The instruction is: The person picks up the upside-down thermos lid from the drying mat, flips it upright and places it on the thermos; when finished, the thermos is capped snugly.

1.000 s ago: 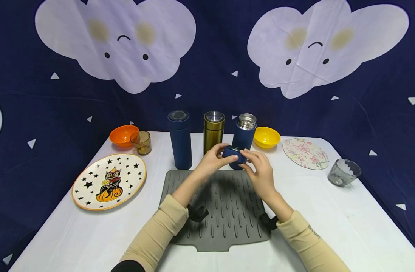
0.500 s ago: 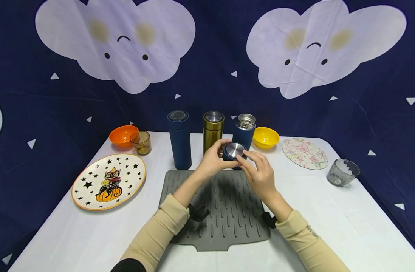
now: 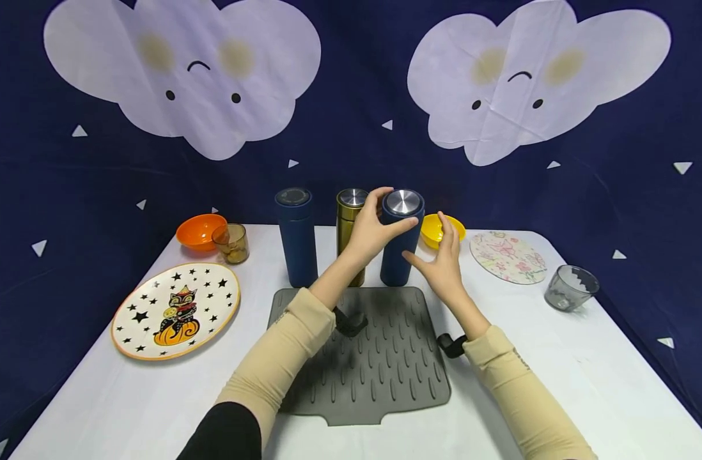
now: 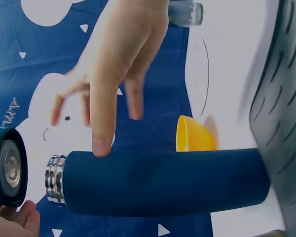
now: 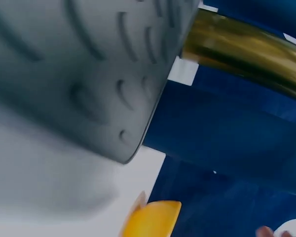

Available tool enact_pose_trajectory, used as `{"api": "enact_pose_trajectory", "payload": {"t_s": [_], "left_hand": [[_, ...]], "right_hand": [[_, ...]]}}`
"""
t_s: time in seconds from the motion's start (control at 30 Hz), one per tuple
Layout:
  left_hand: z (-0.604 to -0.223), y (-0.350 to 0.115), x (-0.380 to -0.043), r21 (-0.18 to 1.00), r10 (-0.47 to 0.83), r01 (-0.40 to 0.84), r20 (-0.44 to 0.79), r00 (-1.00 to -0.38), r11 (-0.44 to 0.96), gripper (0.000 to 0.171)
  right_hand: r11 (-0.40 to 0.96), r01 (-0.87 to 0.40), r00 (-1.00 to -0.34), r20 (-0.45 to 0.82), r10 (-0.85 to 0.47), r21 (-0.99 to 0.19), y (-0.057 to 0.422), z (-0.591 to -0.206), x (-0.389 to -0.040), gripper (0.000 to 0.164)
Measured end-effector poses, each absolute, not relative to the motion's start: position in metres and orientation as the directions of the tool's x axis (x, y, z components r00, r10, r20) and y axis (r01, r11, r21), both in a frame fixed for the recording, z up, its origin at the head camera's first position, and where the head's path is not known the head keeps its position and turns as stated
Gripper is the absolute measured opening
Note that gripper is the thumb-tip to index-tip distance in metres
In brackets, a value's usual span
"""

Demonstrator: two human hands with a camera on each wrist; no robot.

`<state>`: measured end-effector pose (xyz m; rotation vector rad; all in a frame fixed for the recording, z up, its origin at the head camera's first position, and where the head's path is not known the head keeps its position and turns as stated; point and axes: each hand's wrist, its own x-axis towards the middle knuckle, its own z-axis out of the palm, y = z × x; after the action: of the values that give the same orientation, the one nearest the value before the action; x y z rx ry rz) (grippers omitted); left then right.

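Observation:
My left hand (image 3: pixel 369 233) grips a dark blue flask lid (image 3: pixel 403 203) with a silver top. The lid hangs over the blue thermos flask (image 3: pixel 399 259), which stands upright behind the grey mat. In the left wrist view a gap shows between the lid (image 4: pixel 10 168) and the flask's steel neck (image 4: pixel 55 178). My right hand (image 3: pixel 444 265) is spread beside the flask, fingers apart. Its thumb is at the flask's side; whether it touches cannot be told. Only fingertips (image 5: pixel 281 232) of that hand show in the right wrist view.
A gold thermos (image 3: pixel 345 230) and a taller blue one (image 3: pixel 298 246) stand to the left. A grey ridged mat (image 3: pixel 365 358) lies in front. Around are an orange bowl (image 3: pixel 201 231), amber glass (image 3: pixel 232 243), cat plate (image 3: pixel 175 313), yellow bowl (image 3: pixel 454 230), round floral board (image 3: pixel 509 257) and grey glass (image 3: pixel 571 287).
My left hand has raised the lid and carried it back over the flask's mouth. The right hand has let go of the lid and spread out beside the flask.

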<state>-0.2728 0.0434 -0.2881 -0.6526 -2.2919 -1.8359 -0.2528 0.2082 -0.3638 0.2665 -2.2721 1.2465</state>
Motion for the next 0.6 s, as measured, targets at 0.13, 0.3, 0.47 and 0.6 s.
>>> {"api": "enact_pose_trajectory", "payload": {"t_s": [0.13,0.3,0.47,0.6], "left_hand": [[-0.281,0.059,-0.288,0.901,0.211,0.400,0.363,-0.907,0.167,0.072],[-0.282,0.071,-0.302,0.891,0.172,0.407,0.377,-0.910,0.203,0.073],[-0.287,0.076,-0.310,0.894,0.162,0.383,0.353,-0.922,0.234,0.073],[-0.290,0.079,-0.313,0.897,0.162,0.376,0.345,-0.924,0.232,0.073]], "right_hand": [[0.385,-0.284,-0.941,0.333,0.065,-0.878,0.208,-0.360,-0.267,0.096],[0.263,-0.198,-0.978,0.207,0.005,-0.944,0.199,-0.350,-0.271,0.095],[0.232,-0.180,-0.983,0.182,-0.010,-0.956,0.188,-0.341,-0.267,0.093],[0.239,-0.195,-0.980,0.201,-0.001,-0.951,0.184,-0.341,-0.268,0.092]]}}
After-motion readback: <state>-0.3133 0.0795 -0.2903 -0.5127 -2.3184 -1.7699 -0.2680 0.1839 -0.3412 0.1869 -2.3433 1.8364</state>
